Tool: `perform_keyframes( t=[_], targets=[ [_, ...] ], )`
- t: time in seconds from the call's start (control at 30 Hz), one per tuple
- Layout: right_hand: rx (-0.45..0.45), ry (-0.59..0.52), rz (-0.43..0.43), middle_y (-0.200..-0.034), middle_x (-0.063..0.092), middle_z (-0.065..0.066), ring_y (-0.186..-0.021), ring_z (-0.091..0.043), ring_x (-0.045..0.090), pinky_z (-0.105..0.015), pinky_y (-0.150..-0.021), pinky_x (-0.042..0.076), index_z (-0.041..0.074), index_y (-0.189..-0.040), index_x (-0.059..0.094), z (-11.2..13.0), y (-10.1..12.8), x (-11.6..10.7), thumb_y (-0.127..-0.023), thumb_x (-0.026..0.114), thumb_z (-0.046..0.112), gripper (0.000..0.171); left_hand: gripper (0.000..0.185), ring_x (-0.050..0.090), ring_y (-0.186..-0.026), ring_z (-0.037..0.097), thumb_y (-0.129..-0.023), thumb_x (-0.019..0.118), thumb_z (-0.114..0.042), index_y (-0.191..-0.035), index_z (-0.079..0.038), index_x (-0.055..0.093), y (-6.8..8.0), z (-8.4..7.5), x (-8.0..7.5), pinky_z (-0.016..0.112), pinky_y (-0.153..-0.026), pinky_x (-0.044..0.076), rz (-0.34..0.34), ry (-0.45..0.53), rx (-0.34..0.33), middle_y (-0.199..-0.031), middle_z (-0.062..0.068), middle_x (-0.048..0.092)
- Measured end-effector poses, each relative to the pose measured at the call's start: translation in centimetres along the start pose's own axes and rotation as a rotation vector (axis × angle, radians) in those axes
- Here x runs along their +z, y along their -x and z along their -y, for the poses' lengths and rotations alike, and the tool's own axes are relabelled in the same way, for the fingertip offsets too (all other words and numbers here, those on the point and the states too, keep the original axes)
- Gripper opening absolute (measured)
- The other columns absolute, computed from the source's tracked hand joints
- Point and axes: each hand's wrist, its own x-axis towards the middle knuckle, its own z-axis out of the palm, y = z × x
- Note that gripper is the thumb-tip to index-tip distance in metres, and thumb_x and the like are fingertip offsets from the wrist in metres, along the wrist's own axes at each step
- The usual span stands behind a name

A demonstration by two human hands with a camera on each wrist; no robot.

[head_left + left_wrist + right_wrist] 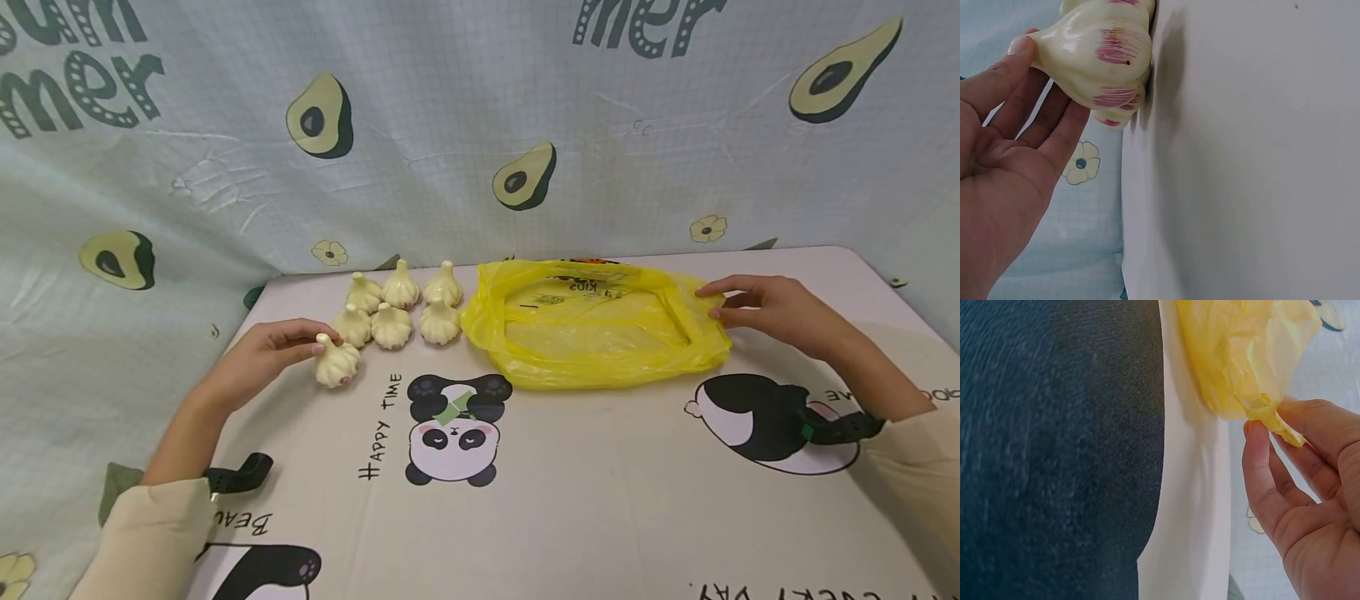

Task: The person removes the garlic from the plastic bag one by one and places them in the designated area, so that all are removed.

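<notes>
Left hand (pixel 258 360): I pinch one garlic (pixel 337 362) by its tip, lifting it clear of the others.
Right hand (pixel 772 311): I grip the bag (pixel 600 358) rim, keeping its mouth open.

yellow bag (pixel 1241 356) edge in right grip (pixel 1300 506)

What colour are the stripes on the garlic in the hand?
Reddish-purple streaks on a creamy skin, clearest in the left wrist view of the garlic that the left hand holds.

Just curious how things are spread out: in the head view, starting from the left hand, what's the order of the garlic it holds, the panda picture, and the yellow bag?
1. Garlic, in the left hand.
2. Panda picture, centre, nearer the person.
3. Yellow bag, to the right.
</notes>
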Motion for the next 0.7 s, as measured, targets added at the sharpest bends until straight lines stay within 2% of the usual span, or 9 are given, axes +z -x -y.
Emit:
perform_keyframes(
  t=[0.23,0.43,0.57,0.7],
  targets=[
    [-0.008,0.009,-0.006,-0.142,0.056,-0.023,-0.12,-0.044,0.059,-0.041,-0.087,0.057,0.011,-0.138,0.062,-0.2,-0.1,0.0,-0.099,0.068,0.036,0.047,0.029,0.061,-0.113,0.0,-0.102,0.064,-0.016,-0.125,0.001,0.066,0.0,0.4,-0.3,0.014,-0.092,0.048,0.018,0.01,-0.033,-0.117,0.0,0.071],
    [0.003,0.001,0.004,-0.143,0.053,-0.024,-0.122,-0.047,0.057,-0.056,-0.094,0.054,0.01,-0.139,0.061,-0.2,0.0,0.2,-0.1,0.067,0.036,0.047,0.027,0.061,-0.113,0.001,-0.102,0.062,-0.013,-0.124,0.002,0.066,-0.2,1.1,-0.5,0.015,-0.092,0.048,0.043,0.023,0.006,-0.118,0.003,0.072],
    [0.006,0.01,0.002,-0.144,0.053,-0.024,-0.122,-0.047,0.057,-0.056,-0.094,0.054,0.01,-0.139,0.061,-0.3,0.1,0.3,-0.1,0.066,0.035,0.047,0.026,0.062,-0.113,0.002,-0.102,0.062,-0.011,-0.124,0.003,0.066,-0.3,1.3,-0.6,0.015,-0.092,0.049,0.047,0.034,0.023,-0.118,0.004,0.072],
    [-0.001,0.003,0.007,-0.144,0.052,-0.025,-0.122,-0.048,0.056,-0.055,-0.092,0.055,0.01,-0.14,0.061,-0.4,0.2,0.3,-0.1,0.066,0.036,0.047,0.028,0.061,-0.114,0.002,-0.102,0.062,-0.014,-0.127,0.001,0.065,-0.4,1.1,-0.6,0.015,-0.093,0.048,0.042,0.024,0.005,-0.12,0.008,0.07]
  ],
)
